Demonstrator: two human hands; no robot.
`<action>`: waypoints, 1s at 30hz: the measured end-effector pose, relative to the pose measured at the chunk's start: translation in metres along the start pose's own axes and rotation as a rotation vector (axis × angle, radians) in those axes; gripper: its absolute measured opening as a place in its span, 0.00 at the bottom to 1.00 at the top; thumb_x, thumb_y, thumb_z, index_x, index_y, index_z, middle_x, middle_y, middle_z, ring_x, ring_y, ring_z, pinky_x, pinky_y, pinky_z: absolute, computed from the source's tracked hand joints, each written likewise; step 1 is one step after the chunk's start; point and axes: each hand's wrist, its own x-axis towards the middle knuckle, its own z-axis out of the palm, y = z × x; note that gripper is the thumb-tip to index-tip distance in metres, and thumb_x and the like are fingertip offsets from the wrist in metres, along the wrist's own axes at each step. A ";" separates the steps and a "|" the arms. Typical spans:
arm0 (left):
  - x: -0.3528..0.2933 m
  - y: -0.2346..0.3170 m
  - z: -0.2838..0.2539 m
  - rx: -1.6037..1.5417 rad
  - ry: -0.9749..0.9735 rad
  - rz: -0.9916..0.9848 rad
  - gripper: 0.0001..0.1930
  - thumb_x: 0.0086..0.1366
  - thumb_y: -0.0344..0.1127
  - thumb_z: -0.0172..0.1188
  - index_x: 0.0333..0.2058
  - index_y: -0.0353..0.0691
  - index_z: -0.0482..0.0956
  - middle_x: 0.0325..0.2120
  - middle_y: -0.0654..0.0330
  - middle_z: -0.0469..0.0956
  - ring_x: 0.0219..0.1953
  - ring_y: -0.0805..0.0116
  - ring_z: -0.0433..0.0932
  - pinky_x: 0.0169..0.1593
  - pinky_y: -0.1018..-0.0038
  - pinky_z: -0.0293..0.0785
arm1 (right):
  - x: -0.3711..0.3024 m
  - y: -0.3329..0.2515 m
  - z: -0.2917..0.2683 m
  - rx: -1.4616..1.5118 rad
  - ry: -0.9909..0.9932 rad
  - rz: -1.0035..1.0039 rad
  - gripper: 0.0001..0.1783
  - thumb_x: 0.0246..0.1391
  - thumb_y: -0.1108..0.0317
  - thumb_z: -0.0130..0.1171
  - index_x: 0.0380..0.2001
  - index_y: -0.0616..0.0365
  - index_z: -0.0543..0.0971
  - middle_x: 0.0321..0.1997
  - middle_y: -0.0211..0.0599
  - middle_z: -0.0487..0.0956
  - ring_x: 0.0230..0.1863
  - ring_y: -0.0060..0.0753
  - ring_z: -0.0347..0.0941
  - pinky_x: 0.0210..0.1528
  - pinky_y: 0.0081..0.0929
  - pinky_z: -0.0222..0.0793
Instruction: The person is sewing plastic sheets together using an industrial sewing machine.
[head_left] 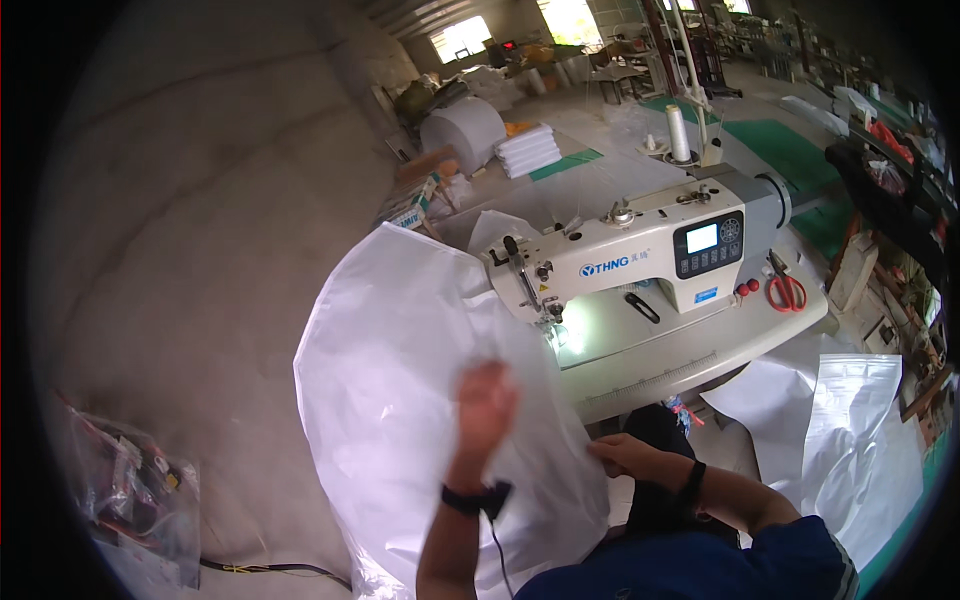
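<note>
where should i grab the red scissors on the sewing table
Take the red scissors by their looped handles, the end nearest the table's front edge. Come from the right front, since the sewing machine stands close on their left and the blades point away toward the back.

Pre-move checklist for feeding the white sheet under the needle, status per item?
1. Left hand on the large white plastic sheet: ok, raised against it, though blurred.
2. Right hand pinching the sheet's edge: ok.
3. Sheet reaches the needle area of the white industrial sewing machine: ok.
4. Both hands apart from the needle: ok.
5. Red-handled scissors off the feed path, on the table right of the machine: ok.
6. Thread run from the white spool to the needle: cannot tell.
</note>
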 end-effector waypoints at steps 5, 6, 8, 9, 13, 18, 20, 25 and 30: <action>-0.037 -0.163 -0.065 0.681 -0.556 -0.801 0.33 0.67 0.66 0.38 0.66 0.60 0.59 0.68 0.54 0.54 0.70 0.42 0.45 0.63 0.30 0.41 | -0.015 0.000 0.035 -0.187 -0.071 -0.239 0.16 0.62 0.56 0.56 0.31 0.59 0.81 0.23 0.23 0.74 0.23 0.17 0.67 0.28 0.20 0.65; -0.069 -0.191 -0.080 0.729 -0.622 -0.732 0.33 0.67 0.66 0.38 0.66 0.59 0.58 0.68 0.54 0.53 0.71 0.44 0.44 0.63 0.31 0.42 | -0.018 0.005 0.039 -0.157 -0.074 -0.206 0.17 0.62 0.56 0.56 0.30 0.59 0.80 0.25 0.24 0.77 0.25 0.16 0.69 0.31 0.21 0.68; -0.120 -0.238 -0.100 0.681 -0.538 -0.874 0.32 0.67 0.63 0.40 0.65 0.57 0.59 0.68 0.51 0.53 0.69 0.42 0.47 0.63 0.33 0.46 | -0.013 0.016 0.036 -0.245 -0.079 -0.128 0.16 0.63 0.56 0.55 0.32 0.59 0.80 0.28 0.25 0.79 0.28 0.16 0.70 0.33 0.21 0.69; -0.139 -0.251 -0.109 0.563 -0.402 -1.087 0.30 0.67 0.59 0.43 0.64 0.55 0.61 0.67 0.48 0.54 0.67 0.39 0.51 0.63 0.35 0.49 | -0.010 0.024 0.033 -0.255 -0.127 -0.146 0.16 0.63 0.56 0.54 0.32 0.58 0.80 0.29 0.25 0.80 0.29 0.16 0.71 0.34 0.21 0.69; -0.130 -0.245 -0.122 0.401 -0.473 -0.995 0.31 0.66 0.59 0.47 0.62 0.48 0.65 0.64 0.50 0.61 0.65 0.41 0.58 0.60 0.37 0.57 | 0.043 0.042 0.020 -0.035 0.116 0.083 0.22 0.63 0.50 0.51 0.48 0.57 0.77 0.41 0.35 0.80 0.39 0.26 0.77 0.41 0.28 0.74; -0.109 -0.131 -0.073 0.249 -0.294 -0.634 0.25 0.57 0.53 0.63 0.51 0.49 0.78 0.54 0.51 0.72 0.60 0.45 0.66 0.59 0.49 0.63 | 0.112 0.041 0.042 0.144 -0.039 -0.225 0.22 0.63 0.55 0.53 0.55 0.58 0.74 0.50 0.35 0.79 0.46 0.27 0.77 0.47 0.26 0.73; -0.096 -0.125 -0.060 0.489 -0.263 -0.548 0.25 0.55 0.53 0.64 0.49 0.49 0.80 0.52 0.51 0.74 0.57 0.48 0.69 0.59 0.53 0.64 | 0.133 0.040 0.071 0.165 -0.175 -0.175 0.22 0.63 0.56 0.54 0.55 0.58 0.74 0.50 0.35 0.79 0.46 0.27 0.77 0.48 0.26 0.73; -0.046 -0.205 -0.058 0.188 -0.413 -0.501 0.23 0.55 0.49 0.64 0.48 0.45 0.81 0.51 0.49 0.74 0.55 0.48 0.70 0.58 0.58 0.65 | 0.190 0.042 0.145 0.015 -0.284 -0.097 0.23 0.62 0.57 0.55 0.55 0.58 0.74 0.49 0.35 0.80 0.46 0.27 0.77 0.48 0.27 0.73; 0.003 -0.271 -0.039 -0.088 -0.580 -0.471 0.25 0.58 0.44 0.62 0.52 0.38 0.77 0.55 0.46 0.70 0.57 0.47 0.69 0.59 0.62 0.66 | 0.243 0.033 0.127 -0.027 -0.144 -0.021 0.24 0.61 0.58 0.56 0.56 0.59 0.73 0.48 0.35 0.80 0.46 0.26 0.77 0.48 0.27 0.73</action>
